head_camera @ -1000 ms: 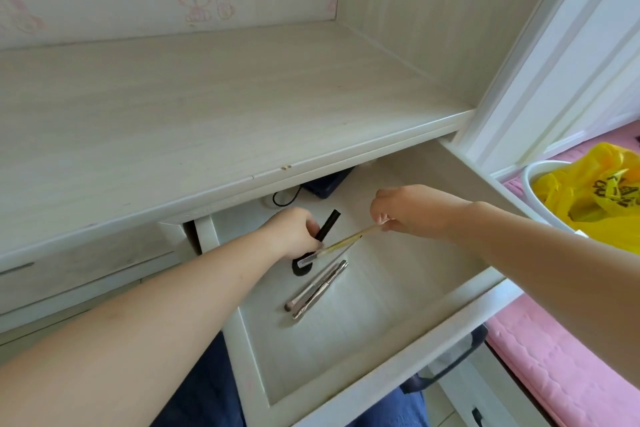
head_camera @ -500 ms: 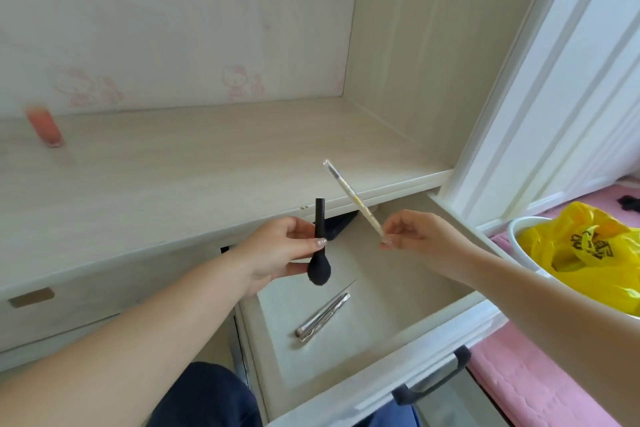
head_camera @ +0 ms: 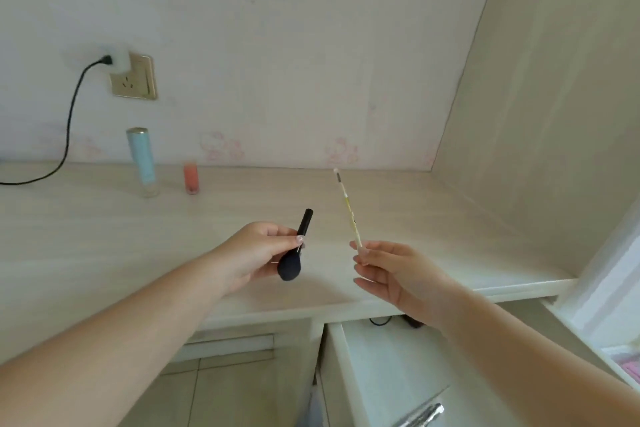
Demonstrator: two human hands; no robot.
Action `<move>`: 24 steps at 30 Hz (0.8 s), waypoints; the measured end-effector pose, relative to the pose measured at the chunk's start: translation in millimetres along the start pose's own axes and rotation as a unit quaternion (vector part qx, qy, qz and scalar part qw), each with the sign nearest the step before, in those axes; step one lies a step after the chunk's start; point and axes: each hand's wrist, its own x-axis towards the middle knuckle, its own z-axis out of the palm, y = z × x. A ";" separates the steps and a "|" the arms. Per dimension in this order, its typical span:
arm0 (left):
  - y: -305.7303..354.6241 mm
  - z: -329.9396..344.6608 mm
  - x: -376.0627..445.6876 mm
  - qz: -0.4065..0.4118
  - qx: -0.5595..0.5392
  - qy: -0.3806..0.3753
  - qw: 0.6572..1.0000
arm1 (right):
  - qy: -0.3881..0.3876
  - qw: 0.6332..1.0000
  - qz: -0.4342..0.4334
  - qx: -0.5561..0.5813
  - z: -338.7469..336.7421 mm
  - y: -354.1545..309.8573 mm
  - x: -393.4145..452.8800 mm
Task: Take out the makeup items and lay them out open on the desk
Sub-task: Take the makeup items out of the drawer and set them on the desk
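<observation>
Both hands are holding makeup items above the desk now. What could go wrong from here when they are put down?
The right hand pinches the thin pencil only at its lower end, so it may slip and roll on the desk. The left hand holds the black brush head down, so its bristles might get pressed. The drawer is open near the person, and a knee could bump it.

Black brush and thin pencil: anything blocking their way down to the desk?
Nothing visible does. The desk under the black brush and thin pencil is bare; the blue tube and orange bottle stand far left.
</observation>
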 end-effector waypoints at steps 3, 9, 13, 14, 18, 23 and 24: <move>4.1 -38.7 16.9 0.003 0.039 0.072 0.997 | 0.003 0.999 0.017 -0.043 28.3 -3.2 38.7; 11.5 -100.2 62.2 0.030 0.215 0.178 0.960 | 0.031 0.995 0.024 -0.095 86.3 -7.0 106.7; 12.6 -122.1 95.0 0.023 0.289 0.207 0.935 | 0.054 0.983 0.011 -0.174 105.0 -6.7 144.2; 11.4 -123.6 100.4 0.018 0.304 0.213 0.928 | 0.056 0.981 0.007 -0.185 106.8 -6.0 148.9; 6.3 -134.0 130.3 0.005 0.336 0.238 0.911 | 0.072 0.970 -0.006 -0.234 113.6 -8.0 178.5; 3.1 -138.1 153.7 -0.010 0.374 0.254 0.892 | 0.102 0.948 -0.016 -0.300 113.9 -9.2 205.4; 3.5 -138.1 157.0 -0.013 0.384 0.254 0.888 | 0.107 0.947 -0.016 -0.303 113.5 -8.9 208.9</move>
